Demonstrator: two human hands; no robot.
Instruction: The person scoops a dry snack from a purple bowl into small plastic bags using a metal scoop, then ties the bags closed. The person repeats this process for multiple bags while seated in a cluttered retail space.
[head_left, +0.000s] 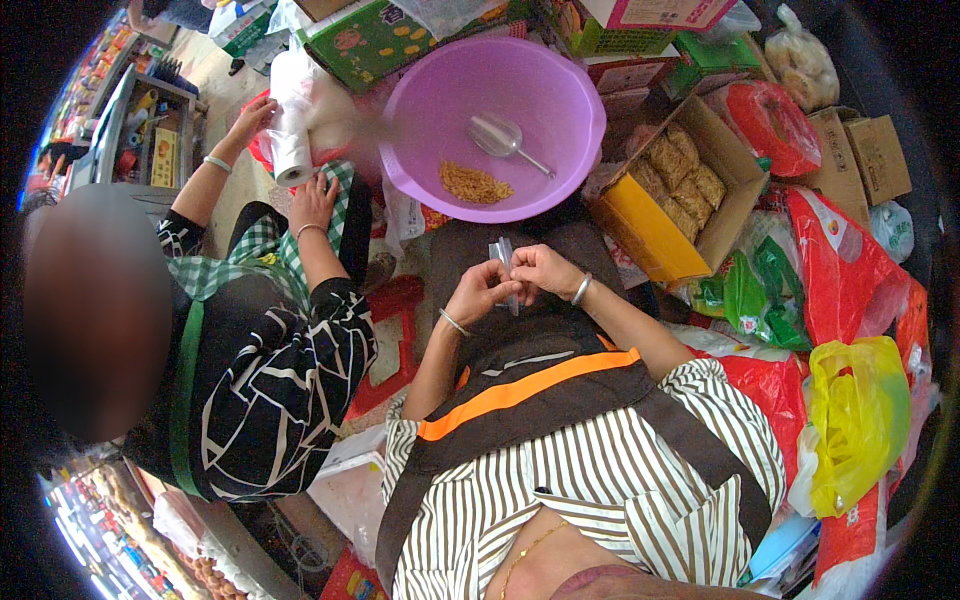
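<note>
Above my lap, my left hand (484, 289) and my right hand (547, 270) meet with fingertips pinched on a small clear plastic bag (501, 250). The bag looks flat; whether its mouth is parted cannot be seen behind my fingers. Just beyond my knees stands a large purple plastic basin (420, 97). Inside it lie a small heap of brown, grain-like food pieces (472, 184) and a clear scoop (496, 136), its handle pointing to the lower right. To the right of the basin, an open cardboard box (660, 225) holds several bags of similar brown food (686, 176).
At my left sits a co-worker in a checked apron (217, 274), one hand by a roll of clear plastic bags (291, 142). Cartons (375, 41) stand behind the basin. Red plastic bags (840, 262) and a yellow one (855, 427) crowd my right side. A red stool (397, 330) is between us.
</note>
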